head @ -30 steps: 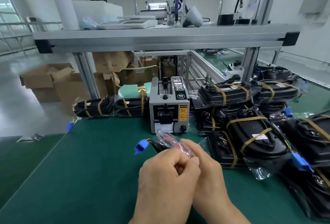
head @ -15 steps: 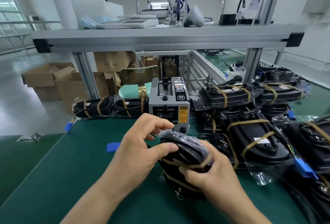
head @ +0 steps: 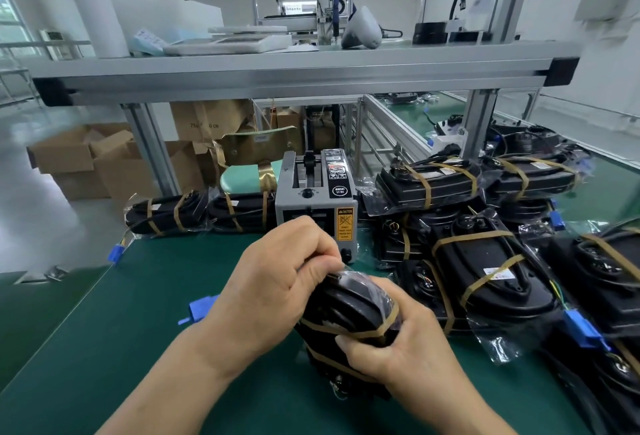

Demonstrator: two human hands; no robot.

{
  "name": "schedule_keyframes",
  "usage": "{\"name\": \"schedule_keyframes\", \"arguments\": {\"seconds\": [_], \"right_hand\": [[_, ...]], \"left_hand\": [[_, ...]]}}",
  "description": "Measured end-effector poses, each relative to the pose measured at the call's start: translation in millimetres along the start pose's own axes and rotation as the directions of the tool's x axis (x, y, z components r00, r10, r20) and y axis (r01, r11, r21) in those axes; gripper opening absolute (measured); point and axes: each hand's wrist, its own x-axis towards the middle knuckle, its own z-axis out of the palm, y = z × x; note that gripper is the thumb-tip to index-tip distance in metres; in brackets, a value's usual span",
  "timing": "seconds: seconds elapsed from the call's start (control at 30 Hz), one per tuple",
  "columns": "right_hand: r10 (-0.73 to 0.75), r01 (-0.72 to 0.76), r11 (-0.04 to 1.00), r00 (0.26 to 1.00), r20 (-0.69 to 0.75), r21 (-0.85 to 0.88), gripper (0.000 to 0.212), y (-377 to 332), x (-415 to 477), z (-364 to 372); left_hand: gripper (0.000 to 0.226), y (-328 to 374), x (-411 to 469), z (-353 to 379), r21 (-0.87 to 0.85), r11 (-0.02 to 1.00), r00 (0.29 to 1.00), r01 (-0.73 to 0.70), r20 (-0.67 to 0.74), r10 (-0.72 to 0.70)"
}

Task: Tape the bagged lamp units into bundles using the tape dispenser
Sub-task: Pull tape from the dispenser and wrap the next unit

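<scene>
A black bagged lamp unit [head: 349,313], wrapped with brown tape strips, stands on edge on the green table [head: 121,348] in front of me. My left hand [head: 273,285] grips the top of its clear bag, fingers curled over the upper edge. From the right side my right hand [head: 388,348] holds the unit, thumb pressed on a tape strip. Its blue connector [head: 201,308] sticks out to the left behind my left wrist. The grey tape dispenser [head: 317,202] stands just behind my hands; its outlet is hidden by my left hand.
Taped lamp bundles [head: 485,271] are piled on the right half of the table. Two more bundles [head: 201,212] lie left of the dispenser at the far edge. An aluminium shelf [head: 294,70] spans overhead. Cardboard boxes [head: 97,160] stand on the floor beyond.
A second ago both hands fumbled a bag end near the blue connector. The lamp unit then came upright between them, and my left hand closed down onto its top.
</scene>
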Motion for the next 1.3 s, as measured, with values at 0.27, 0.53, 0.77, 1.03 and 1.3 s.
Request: {"name": "schedule_keyframes", "arguments": {"seconds": [0.27, 0.53, 0.77, 1.03, 1.3], "right_hand": [[0.012, -0.006, 0.998, 0.993, 0.115, -0.055, 0.048, 3, 4, -11], [0.000, 0.008, 0.998, 0.992, -0.128, 0.066, 0.054, 7, 4, -13], [0.030, -0.006, 0.998, 0.929, -0.369, 0.067, 0.072, 24, 0, 0], [0.045, -0.026, 0.998, 0.896, -0.442, 0.049, 0.064, 19, 8, -3], [0.069, -0.044, 0.997, 0.911, -0.407, 0.070, 0.059, 28, 7, -6]], "left_hand": [[0.011, -3, 26, -11, 0.014, 0.996, 0.989, -0.084, 0.121, 0.082], [0.026, -41, 25, -13, -0.394, 0.853, 0.897, 0.344, -0.130, -0.422], [0.023, -98, 30, 53, -0.739, -0.022, 0.243, 0.674, 0.250, -0.937], [0.023, -116, 52, 71, -0.762, -0.113, 0.147, 0.638, 0.265, -0.953], [0.020, -112, 64, 80, -0.809, -0.134, 0.126, 0.572, 0.249, -0.960]]}}
